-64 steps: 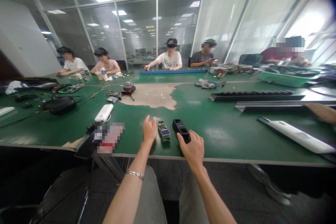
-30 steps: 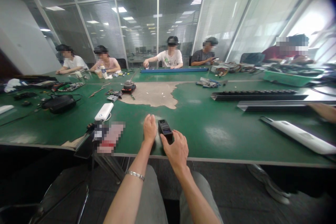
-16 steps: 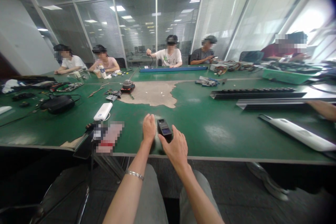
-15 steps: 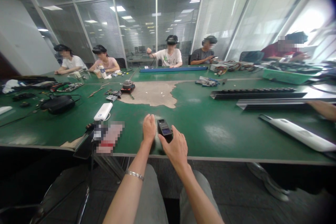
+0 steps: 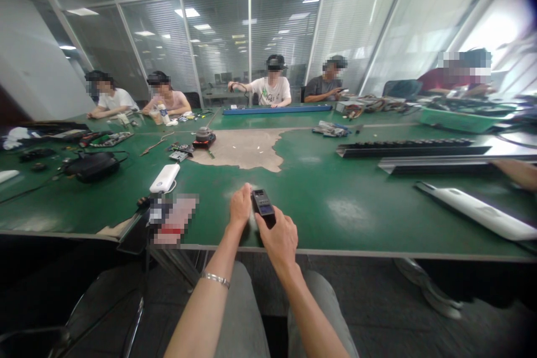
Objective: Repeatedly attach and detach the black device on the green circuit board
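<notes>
A black box-shaped device (image 5: pixel 264 205) with a small screen and markings on its upper face is at the near edge of the green table (image 5: pixel 369 184). My right hand (image 5: pixel 280 238) grips its near end, thumb on the left and fingers around the right side. Just left of the device is my left hand (image 5: pixel 240 205), with its fingers curled and pressed together. The left fingertips reach close to the device's far left corner; whether they touch it or hold anything small, I cannot make out.
A white power bank (image 5: pixel 165 178) and a blurred pinkish item (image 5: pixel 178 218) lie to the left. Rightward are a long white device (image 5: pixel 482 212) and dark metal rails (image 5: pixel 444 165). Several people sit across the table, and another person's hand (image 5: pixel 518 173) shows at the right edge.
My right hand has closed in around the near end of the device from a wider spread. My left hand has shifted slightly right. The person opposite has lowered a raised hand.
</notes>
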### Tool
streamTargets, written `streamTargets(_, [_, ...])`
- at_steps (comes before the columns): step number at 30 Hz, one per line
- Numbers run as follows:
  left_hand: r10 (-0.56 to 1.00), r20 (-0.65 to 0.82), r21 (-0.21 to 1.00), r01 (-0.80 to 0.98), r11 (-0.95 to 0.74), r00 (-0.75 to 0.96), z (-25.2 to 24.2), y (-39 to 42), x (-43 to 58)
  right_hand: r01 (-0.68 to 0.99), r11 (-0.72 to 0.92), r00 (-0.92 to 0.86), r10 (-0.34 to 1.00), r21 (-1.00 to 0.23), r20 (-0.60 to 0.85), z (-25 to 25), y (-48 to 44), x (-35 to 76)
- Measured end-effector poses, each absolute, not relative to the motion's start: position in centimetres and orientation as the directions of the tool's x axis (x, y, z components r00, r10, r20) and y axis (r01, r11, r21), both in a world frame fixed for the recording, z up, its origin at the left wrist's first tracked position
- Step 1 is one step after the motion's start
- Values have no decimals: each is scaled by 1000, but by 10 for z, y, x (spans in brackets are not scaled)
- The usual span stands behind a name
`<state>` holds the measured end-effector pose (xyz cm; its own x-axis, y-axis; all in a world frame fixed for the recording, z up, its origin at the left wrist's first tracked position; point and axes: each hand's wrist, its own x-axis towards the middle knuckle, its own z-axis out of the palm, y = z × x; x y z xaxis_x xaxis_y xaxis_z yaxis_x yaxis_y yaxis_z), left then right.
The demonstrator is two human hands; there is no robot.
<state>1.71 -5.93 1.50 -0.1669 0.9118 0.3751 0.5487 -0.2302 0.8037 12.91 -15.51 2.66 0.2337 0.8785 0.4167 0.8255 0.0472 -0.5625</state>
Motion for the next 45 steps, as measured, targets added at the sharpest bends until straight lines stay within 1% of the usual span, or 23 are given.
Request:
streamTargets(6, [911, 376, 818, 522, -240, -171, 15, -60, 17, 824, 54, 237, 872, -564, 429, 27, -153, 129])
streamTargets(13, [882, 415, 820, 510, -258, -222, 14, -58, 14, 787, 80, 257, 859, -612, 443, 39, -147, 130])
streamTargets(17, [855, 455, 815, 503, -287, -248, 10, -55, 13, 734, 143, 283, 824, -664, 490, 53, -141, 139])
streamTargets(20, [815, 497, 795, 533, -291, -297, 6, -51, 11, 723, 167, 315, 784, -670, 535, 58, -135, 155])
streamTargets(23, [787, 521, 769, 582, -265, -330, 2, -47, 9, 746, 138, 343, 759, -652, 553, 52, -129, 176])
streamTargets(25, [783, 529, 754, 604, -257, -327, 0, -46, 8, 769, 85, 365, 756, -634, 543, 45, -126, 189])
streamTargets(32, [782, 555, 710, 651, -268, -283, -1, -46, 7, 812, -30, 377, 790, -583, 484, 16, -124, 209])
streamTargets(36, [790, 553, 699, 664, -267, -265, 0, -48, 7, 823, -48, 361, 814, -566, 455, 6, -126, 208])
streamTargets(45, [788, 552, 719, 633, -286, -272, -4, -46, 7, 873, -43, 302, 829, -487, 470, 6, -130, 207])
